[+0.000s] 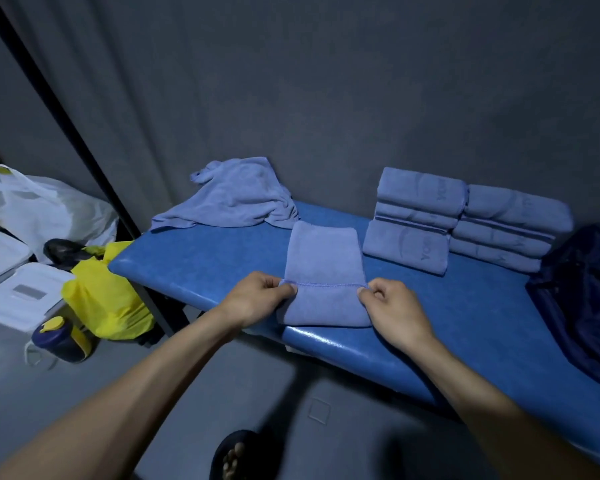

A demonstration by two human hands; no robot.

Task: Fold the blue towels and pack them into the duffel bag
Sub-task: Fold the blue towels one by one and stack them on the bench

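Note:
A partly folded blue towel (323, 261) lies on the blue padded bench (201, 261) in front of me. My left hand (257, 297) pinches the left end of its stitched hem, and my right hand (392, 306) pinches the right end, the hem stretched between them. A crumpled, unfolded blue towel (236, 197) lies at the back left of the bench. Two stacks of folded blue towels (416, 220) (510, 226) stand at the back right against the wall. The dark navy duffel bag (582, 292) sits at the bench's right end, partly cut off by the frame.
On the floor to the left are a yellow plastic bag (101, 292), white lidded boxes (21, 292), a white plastic bag (32, 206) and a dark jar with a yellow lid (61, 339). A black pole (70, 140) slants down to the bench corner. My sandalled foot (232, 455) shows below.

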